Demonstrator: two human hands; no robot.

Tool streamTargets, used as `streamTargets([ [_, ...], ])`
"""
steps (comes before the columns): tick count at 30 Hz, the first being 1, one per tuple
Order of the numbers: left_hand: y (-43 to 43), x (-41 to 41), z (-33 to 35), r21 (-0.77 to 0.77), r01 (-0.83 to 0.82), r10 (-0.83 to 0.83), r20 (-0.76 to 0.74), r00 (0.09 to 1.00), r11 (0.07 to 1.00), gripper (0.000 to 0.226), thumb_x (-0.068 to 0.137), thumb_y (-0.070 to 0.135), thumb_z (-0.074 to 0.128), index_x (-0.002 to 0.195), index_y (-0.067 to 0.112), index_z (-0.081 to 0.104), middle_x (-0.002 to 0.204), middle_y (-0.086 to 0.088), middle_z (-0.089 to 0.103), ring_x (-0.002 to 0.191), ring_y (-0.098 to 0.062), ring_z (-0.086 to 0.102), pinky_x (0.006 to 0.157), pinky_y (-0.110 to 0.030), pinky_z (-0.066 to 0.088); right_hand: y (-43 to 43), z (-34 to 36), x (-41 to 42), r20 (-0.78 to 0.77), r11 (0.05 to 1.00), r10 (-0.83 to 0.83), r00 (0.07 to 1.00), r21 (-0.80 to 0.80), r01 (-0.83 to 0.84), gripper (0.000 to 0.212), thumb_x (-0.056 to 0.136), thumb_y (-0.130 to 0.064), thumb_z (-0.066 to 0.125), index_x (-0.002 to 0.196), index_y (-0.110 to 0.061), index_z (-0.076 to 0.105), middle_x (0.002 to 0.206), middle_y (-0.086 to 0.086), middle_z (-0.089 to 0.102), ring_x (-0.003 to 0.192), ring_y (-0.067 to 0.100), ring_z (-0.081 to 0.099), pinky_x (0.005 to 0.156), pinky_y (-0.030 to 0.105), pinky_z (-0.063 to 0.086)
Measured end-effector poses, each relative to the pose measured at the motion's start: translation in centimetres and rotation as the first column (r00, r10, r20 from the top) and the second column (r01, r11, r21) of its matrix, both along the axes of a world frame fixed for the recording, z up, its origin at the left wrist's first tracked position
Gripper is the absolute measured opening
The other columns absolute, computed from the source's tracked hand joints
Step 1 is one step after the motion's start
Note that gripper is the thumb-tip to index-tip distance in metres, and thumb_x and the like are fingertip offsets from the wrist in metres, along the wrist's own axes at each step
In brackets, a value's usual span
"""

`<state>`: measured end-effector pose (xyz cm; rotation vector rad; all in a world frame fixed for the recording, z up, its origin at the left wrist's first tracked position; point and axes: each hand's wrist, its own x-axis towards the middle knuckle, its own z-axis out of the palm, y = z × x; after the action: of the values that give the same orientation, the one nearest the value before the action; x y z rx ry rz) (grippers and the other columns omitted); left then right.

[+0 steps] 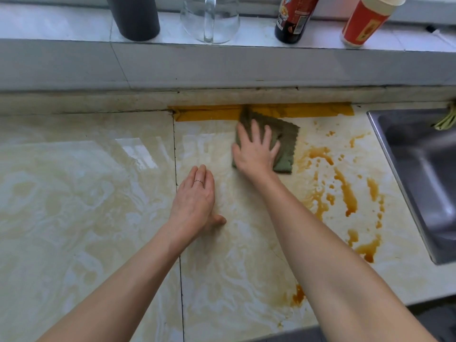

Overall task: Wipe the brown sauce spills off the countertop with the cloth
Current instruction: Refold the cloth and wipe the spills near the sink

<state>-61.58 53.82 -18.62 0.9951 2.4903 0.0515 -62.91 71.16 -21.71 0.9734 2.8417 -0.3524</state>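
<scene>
A green cloth (286, 141) lies flat on the cream marble countertop (86, 193), near the back strip of yellow tape (308, 111). My right hand (256, 150) presses on the cloth's left part with straight, spread fingers. My left hand (195, 198) rests flat on the bare counter to the left, fingers together, holding nothing. Brown sauce spills (348, 193) streak and spot the counter to the right of the cloth, with more puddles toward the front (367, 248) and a patch beside my right forearm (298, 296).
A steel sink (424, 174) is set into the counter at the right. On the raised ledge behind stand a dark cylinder (135, 18), a clear glass jug (209, 18), a dark sauce bottle (293, 21) and a red-and-white container (365, 23). A dark joint line (177, 193) crosses the countertop.
</scene>
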Motion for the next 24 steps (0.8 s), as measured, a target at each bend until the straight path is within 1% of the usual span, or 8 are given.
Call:
streamTargets([
  [2,0.0,0.0,0.0,0.007,-0.001,0.001,0.000,1.000,1.000,0.116,0.076,0.060,0.064,0.151,0.004,-0.005,0.159,-0.013,-0.009,0.147,-0.027,-0.008,0.122,-0.035,0.002,-0.5,-0.3,0.4,-0.015,0.987,0.158,0.987,0.027,-0.158,0.053,0.101,-0.047,0.027,0.152,-0.040,0.014,0.163,-0.004,0.002,0.148,0.028,-0.005,0.114,0.059,-0.001],
  [4,0.0,-0.1,0.0,0.007,0.001,-0.001,0.002,1.000,1.000,0.116,0.076,0.060,0.064,0.150,0.005,-0.006,0.159,-0.013,-0.009,0.147,-0.027,-0.009,0.122,-0.035,0.003,1.5,-0.4,0.7,-0.020,0.983,0.183,0.983,0.038,-0.182,0.053,0.101,-0.052,0.027,0.151,-0.042,0.015,0.163,-0.005,0.005,0.148,0.025,-0.002,0.115,0.058,0.001],
  [8,-0.1,0.0,0.1,-0.003,0.007,-0.007,0.007,1.000,1.000,0.117,0.076,0.061,0.063,0.150,0.005,-0.008,0.159,-0.013,-0.010,0.147,-0.027,-0.009,0.122,-0.035,0.002,4.5,-0.1,0.9,-0.006,0.992,-0.123,0.992,-0.026,0.123,0.058,0.098,-0.056,0.027,0.152,-0.041,0.013,0.163,-0.002,0.000,0.148,0.029,-0.008,0.114,0.061,-0.004],
  [10,-0.2,0.1,0.1,0.000,0.007,-0.007,0.001,1.000,1.000,0.116,0.076,0.061,0.063,0.150,0.004,-0.007,0.159,-0.013,-0.009,0.147,-0.027,-0.008,0.122,-0.035,0.003,2.4,0.1,1.1,0.019,0.989,-0.132,0.991,-0.059,0.133,0.061,0.098,-0.058,0.025,0.154,-0.038,0.008,0.163,-0.001,-0.008,0.147,0.032,-0.015,0.112,0.064,-0.009],
  [14,-0.1,0.0,0.0,0.005,0.015,-0.015,-0.009,1.000,1.000,0.116,0.076,0.061,0.062,0.150,0.004,-0.006,0.159,-0.014,-0.008,0.148,-0.027,-0.008,0.122,-0.036,0.004,-3.1,-0.4,4.7,0.016,0.976,0.214,0.977,0.045,-0.215,0.064,0.097,-0.061,0.023,0.154,-0.039,0.004,0.163,-0.001,-0.009,0.147,0.032,-0.014,0.112,0.066,-0.005],
  [16,-0.1,0.1,0.1,0.010,0.016,-0.015,-0.010,1.000,1.000,0.116,0.076,0.062,0.062,0.150,0.004,-0.006,0.159,-0.013,-0.007,0.148,-0.027,-0.007,0.122,-0.036,0.004,-1.9,-0.9,6.7,0.008,0.955,0.282,0.959,0.089,-0.282,0.061,0.097,-0.063,0.023,0.152,-0.043,0.005,0.163,-0.005,-0.006,0.149,0.028,-0.010,0.114,0.064,0.000],
  [21,-0.2,0.1,0.1,0.025,0.011,-0.011,-0.004,1.000,1.000,0.117,0.076,0.062,0.063,0.150,0.004,-0.006,0.159,-0.013,-0.007,0.148,-0.027,-0.007,0.122,-0.035,0.004,-0.5,-1.2,8.0,0.008,0.999,-0.012,1.000,0.052,0.011,0.062,0.098,-0.061,0.022,0.153,-0.040,0.006,0.163,-0.003,-0.008,0.148,0.030,-0.015,0.113,0.063,-0.008],
  [24,-0.2,0.1,0.2,0.022,0.022,-0.021,-0.012,1.000,1.000,0.116,0.076,0.062,0.062,0.150,0.003,-0.005,0.159,-0.014,-0.007,0.148,-0.027,-0.006,0.122,-0.034,0.003,-5.0,-1.1,9.1,-0.027,0.993,0.114,0.993,0.032,-0.113,0.062,0.097,-0.060,0.018,0.154,-0.038,0.005,0.163,-0.001,-0.009,0.147,0.032,-0.015,0.112,0.063,-0.010],
])
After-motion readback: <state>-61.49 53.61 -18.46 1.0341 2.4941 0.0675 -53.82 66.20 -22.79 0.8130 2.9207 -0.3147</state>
